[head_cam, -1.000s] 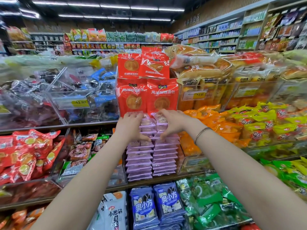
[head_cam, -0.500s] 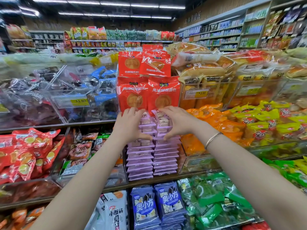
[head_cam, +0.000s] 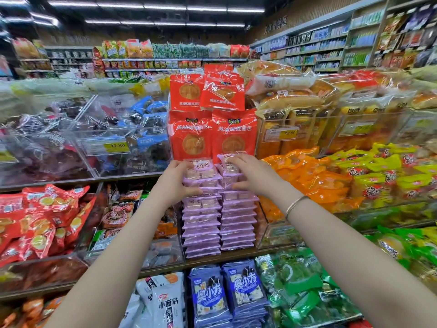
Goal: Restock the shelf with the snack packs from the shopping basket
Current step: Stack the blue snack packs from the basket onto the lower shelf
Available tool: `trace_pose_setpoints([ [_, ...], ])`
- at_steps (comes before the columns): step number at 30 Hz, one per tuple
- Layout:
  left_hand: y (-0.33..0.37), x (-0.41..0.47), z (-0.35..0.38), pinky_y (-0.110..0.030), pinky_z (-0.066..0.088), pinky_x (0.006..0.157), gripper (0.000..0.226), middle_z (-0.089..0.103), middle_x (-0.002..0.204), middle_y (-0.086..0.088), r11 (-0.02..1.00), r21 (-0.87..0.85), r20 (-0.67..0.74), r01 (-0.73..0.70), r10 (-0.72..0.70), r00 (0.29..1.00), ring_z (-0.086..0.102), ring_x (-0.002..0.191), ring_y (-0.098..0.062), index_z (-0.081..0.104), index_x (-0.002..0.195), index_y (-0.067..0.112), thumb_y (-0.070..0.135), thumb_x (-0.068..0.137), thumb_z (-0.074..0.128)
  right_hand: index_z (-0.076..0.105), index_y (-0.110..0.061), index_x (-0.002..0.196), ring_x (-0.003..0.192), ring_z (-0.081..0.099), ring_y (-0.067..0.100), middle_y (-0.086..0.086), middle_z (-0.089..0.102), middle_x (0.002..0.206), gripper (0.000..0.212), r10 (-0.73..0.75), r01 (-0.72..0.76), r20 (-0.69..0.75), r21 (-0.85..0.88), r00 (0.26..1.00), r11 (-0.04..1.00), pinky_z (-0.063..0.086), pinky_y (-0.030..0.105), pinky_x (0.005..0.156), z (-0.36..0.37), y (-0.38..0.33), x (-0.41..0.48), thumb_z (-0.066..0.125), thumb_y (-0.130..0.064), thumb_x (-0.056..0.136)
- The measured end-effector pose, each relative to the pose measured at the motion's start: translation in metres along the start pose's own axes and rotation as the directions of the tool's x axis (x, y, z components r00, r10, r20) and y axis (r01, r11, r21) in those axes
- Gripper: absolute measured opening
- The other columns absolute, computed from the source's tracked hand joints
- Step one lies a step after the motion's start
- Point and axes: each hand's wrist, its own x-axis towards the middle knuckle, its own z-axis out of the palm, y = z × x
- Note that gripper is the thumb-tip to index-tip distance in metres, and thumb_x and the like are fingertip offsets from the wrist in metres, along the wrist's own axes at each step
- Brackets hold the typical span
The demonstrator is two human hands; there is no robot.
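Head view shows the left hand (head_cam: pixel 173 183) and right hand (head_cam: pixel 250 175) each curled around top purple snack packs (head_cam: pixel 202 223) stacked in two columns on the middle shelf (head_cam: pixel 236 255).

Two bare arms are reaching forward to the middle shelf (head_cam: pixel 238 254), where purple snack packs (head_cam: pixel 220 223) are sitting in two tall stacks side by side. The left hand (head_cam: pixel 173 182) is gripping the top packs of the left stack — thumb underneath, fingers (head_cam: pixel 183 163) over the top. The right hand (head_cam: pixel 254 174), a thin bracelet (head_cam: pixel 294 204) circling its wrist, is clasping the top of the right stack in the same way. Red bread bags (head_cam: pixel 212 133) are standing just behind the stacks, orange packs (head_cam: pixel 307 176) are lying to the right, and blue packs (head_cam: pixel 227 294) are filling the shelf below.
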Motion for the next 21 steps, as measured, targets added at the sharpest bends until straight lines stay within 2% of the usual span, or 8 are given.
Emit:
trace_pose_setpoints([
  [2,0.001,0.0,-0.002,-0.028,0.039,0.088,0.075,0.042,0.132,-0.003,1.0,0.003,0.006,-0.006,0.006,1.0,0.048,0.115,-0.021,0.047,0.132,0.024,0.045,0.068,0.081,0.032,-0.023,0.143,0.135,0.03,0.023,0.002,0.036,0.147,0.083,0.01,-0.013,0.061,0.05,0.998,0.999,0.033,0.04,0.109,-0.003,0.0,0.005,0.073,-0.045,0.075],
  [6,0.01,0.0,-0.008,-0.043,0.04,0.104,0.093,0.032,0.144,-0.006,0.989,0.145,0.038,-0.032,0.027,0.999,0.034,0.132,-0.027,0.037,0.14,0.024,0.052,0.064,0.081,0.028,-0.027,0.145,0.129,0.032,0.024,0.0,0.034,0.144,0.098,0.015,-0.011,0.176,-0.026,0.984,1.0,0.034,0.043,0.107,-0.014,0.006,0.011,0.073,-0.061,0.064],
  [9,0.02,0.001,-0.011,-0.049,0.036,0.109,0.103,0.026,0.151,-0.006,0.974,0.216,0.036,-0.065,0.058,0.998,0.025,0.139,-0.027,0.029,0.146,0.027,0.059,0.061,0.079,0.03,-0.028,0.144,0.128,0.033,0.023,0.0,0.034,0.144,0.1,0.002,0.003,0.163,-0.033,0.987,0.999,0.033,0.041,0.106,-0.017,0.007,0.009,0.073,-0.063,0.061],
  [13,0.03,0.001,-0.009,-0.051,0.034,0.11,0.1,0.027,0.153,-0.004,0.949,0.299,0.044,-0.101,0.092,0.995,0.023,0.14,-0.026,0.029,0.146,0.028,0.061,0.064,0.076,0.031,-0.027,0.144,0.131,0.031,0.022,-0.001,0.033,0.146,0.1,-0.028,0.03,0.134,-0.012,0.991,0.999,0.032,0.041,0.108,-0.019,0.007,0.004,0.075,-0.061,0.06],
  [17,0.03,0.0,-0.009,-0.05,0.033,0.11,0.097,0.03,0.152,-0.003,0.95,0.29,0.012,-0.113,0.115,0.993,0.025,0.14,-0.025,0.031,0.145,0.027,0.063,0.066,0.073,0.031,-0.027,0.143,0.131,0.031,0.02,-0.004,0.033,0.145,0.097,-0.039,0.035,0.081,0.056,0.996,0.998,0.033,0.042,0.108,-0.022,0.008,-0.001,0.075,-0.058,0.062],
  [21,0.038,-0.003,-0.013,-0.046,0.033,0.111,0.086,0.032,0.151,-0.003,0.953,0.275,0.003,-0.128,0.132,0.991,0.027,0.139,-0.024,0.033,0.145,0.023,0.06,0.075,0.067,0.03,-0.026,0.144,0.133,0.033,0.017,-0.004,0.033,0.146,0.09,-0.026,0.015,0.086,0.123,0.996,0.992,0.035,0.038,0.109,-0.03,0.002,-0.003,0.07,-0.058,0.07],
])
